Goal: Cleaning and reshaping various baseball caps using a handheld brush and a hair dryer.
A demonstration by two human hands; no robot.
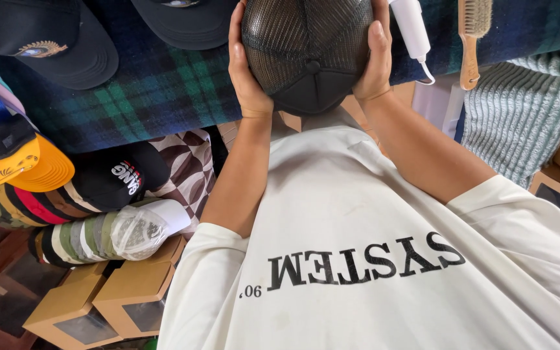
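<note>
White shirt (371, 214) | one black mesh cap (306, 52) | both hands' grip clasping it: left (246, 71), right (376, 55)

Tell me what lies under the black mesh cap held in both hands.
Under the black mesh cap, gripped by the left hand and right hand, a dark plaid blanket shows around it. Whatever sits directly beneath the cap is covered from view.

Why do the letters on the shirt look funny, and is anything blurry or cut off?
Head view: soft even daylight, no glare. The shirt lettering appears upside down. The mesh cap, held between left hand and right hand, is sharp, though its top is cut off. Edges bend slightly.
</note>
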